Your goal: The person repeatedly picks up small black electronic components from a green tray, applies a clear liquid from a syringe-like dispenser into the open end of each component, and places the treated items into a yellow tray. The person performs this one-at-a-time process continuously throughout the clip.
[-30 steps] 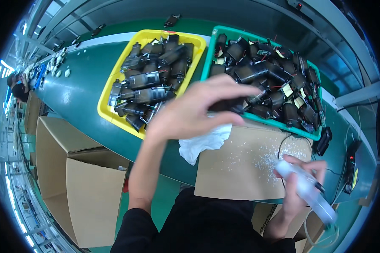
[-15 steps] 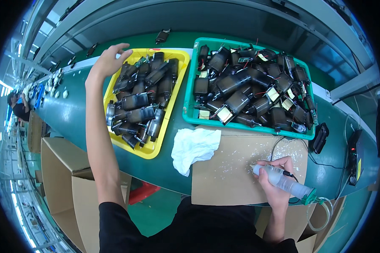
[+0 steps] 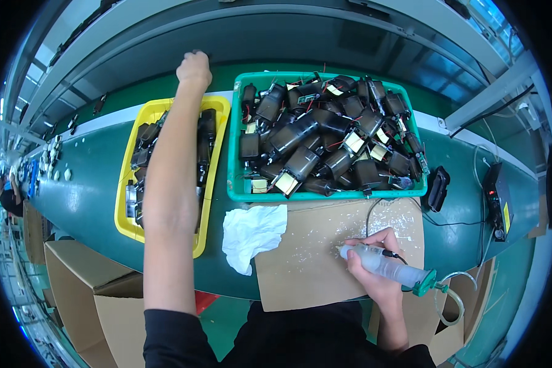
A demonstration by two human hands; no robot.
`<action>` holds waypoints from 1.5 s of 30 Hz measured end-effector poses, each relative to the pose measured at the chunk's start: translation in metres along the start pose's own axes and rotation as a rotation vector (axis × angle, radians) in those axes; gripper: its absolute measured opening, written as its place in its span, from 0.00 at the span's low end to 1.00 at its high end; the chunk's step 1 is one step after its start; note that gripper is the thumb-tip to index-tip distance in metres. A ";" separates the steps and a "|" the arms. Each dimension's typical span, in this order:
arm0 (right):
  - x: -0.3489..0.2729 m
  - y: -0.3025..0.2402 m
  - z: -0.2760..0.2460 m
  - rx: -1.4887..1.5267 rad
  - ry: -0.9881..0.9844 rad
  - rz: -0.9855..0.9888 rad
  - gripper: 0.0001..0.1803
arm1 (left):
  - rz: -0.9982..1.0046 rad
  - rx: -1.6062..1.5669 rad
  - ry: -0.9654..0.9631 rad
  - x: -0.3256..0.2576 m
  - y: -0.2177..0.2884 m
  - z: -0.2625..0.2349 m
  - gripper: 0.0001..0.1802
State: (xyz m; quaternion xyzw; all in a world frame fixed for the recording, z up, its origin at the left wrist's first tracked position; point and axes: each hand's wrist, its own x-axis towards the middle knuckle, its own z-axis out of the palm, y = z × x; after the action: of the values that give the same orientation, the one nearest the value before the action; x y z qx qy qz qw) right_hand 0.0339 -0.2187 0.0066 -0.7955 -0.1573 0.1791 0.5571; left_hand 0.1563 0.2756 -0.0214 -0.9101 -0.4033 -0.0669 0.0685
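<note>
My left hand point(image 3: 194, 70) reaches past the yellow tray point(image 3: 219, 132) to the green strip behind the bench, its fingers curled closed. Whatever they grip is hidden beneath the hand. My left forearm covers much of that tray, where dark translucent plastic units point(image 3: 146, 136) lie piled. In my right hand point(image 3: 377, 270) is a dispensing syringe point(image 3: 383, 265) with whitish contents, a green cap and a clear hose, held tilted over a cardboard sheet point(image 3: 306, 285). White specks are scattered on the cardboard near its tip.
A green tray point(image 3: 233, 178) heaped with similar dark wired units stands behind the cardboard. A crumpled white cloth point(image 3: 251, 236) lies at the cardboard's left edge. To the right are a black holder point(image 3: 437, 190) and a black control box point(image 3: 495, 202) with cables. Open cartons point(image 3: 73, 270) stand lower left.
My left hand has moved right and farther out, closing over where a dark unit lay on the green strip. The view has shifted; my right hand still holds the syringe over the cardboard.
</note>
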 end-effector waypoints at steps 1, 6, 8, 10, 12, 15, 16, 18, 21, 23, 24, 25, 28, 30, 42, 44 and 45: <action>0.001 0.002 -0.002 -0.021 0.000 -0.028 0.16 | 0.023 -0.017 -0.027 -0.013 0.007 -0.022 0.23; 0.008 0.006 -0.006 -0.052 0.017 -0.094 0.15 | 0.126 -1.097 -0.049 -0.059 -0.001 -0.075 0.18; 0.010 -0.001 -0.009 -0.002 0.038 -0.104 0.15 | 0.216 -1.480 -0.162 -0.125 0.013 -0.115 0.18; 0.014 -0.010 -0.007 0.082 0.048 -0.140 0.15 | 0.228 -1.926 -0.457 -0.177 0.018 -0.124 0.20; 0.018 -0.019 -0.011 0.083 0.057 -0.256 0.16 | 0.231 -2.230 -0.793 -0.219 0.033 -0.120 0.27; 0.020 -0.037 -0.014 0.129 0.078 -0.406 0.20 | 0.317 -2.339 -0.988 -0.264 0.057 -0.098 0.36; 0.018 -0.044 -0.015 0.181 0.079 -0.424 0.21 | 0.332 -2.328 -1.051 -0.274 0.061 -0.096 0.37; 0.013 -0.059 -0.011 0.289 0.079 -0.461 0.23 | 0.384 -2.341 -1.101 -0.285 0.063 -0.089 0.37; 0.005 -0.076 0.004 0.244 0.184 -0.414 0.31 | 0.499 -2.369 -1.202 -0.290 0.063 -0.085 0.43; 0.004 -0.082 0.011 0.204 0.225 -0.368 0.35 | 0.509 -2.335 -1.241 -0.294 0.061 -0.084 0.43; 0.004 -0.085 0.015 0.184 0.242 -0.349 0.36 | 0.530 -2.335 -1.238 -0.296 0.060 -0.082 0.43; 0.005 -0.086 0.016 0.158 0.219 -0.370 0.37 | 0.550 -2.335 -1.233 -0.298 0.059 -0.081 0.43; 0.004 -0.085 0.019 0.134 0.205 -0.341 0.37 | 0.579 -2.353 -1.260 -0.301 0.056 -0.079 0.42; 0.003 -0.086 0.022 0.142 0.228 -0.303 0.38 | 0.539 -2.339 -1.244 -0.303 0.056 -0.079 0.42; 0.004 -0.086 0.025 0.102 0.216 -0.335 0.39 | 0.541 -2.215 -1.267 -0.301 0.051 -0.081 0.43; 0.005 -0.084 0.025 0.136 0.203 -0.347 0.38 | 0.556 -2.206 -1.272 -0.300 0.051 -0.079 0.43; 0.005 -0.084 0.025 0.147 0.197 -0.353 0.38 | 0.574 -2.209 -1.274 -0.300 0.051 -0.077 0.43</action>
State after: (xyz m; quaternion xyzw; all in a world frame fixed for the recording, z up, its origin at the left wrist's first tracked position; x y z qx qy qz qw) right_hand 0.0222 -0.1680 0.0771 -0.7264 -0.2257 0.0112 0.6490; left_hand -0.0110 0.0108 -0.0028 -0.4100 0.1102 0.0963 -0.9003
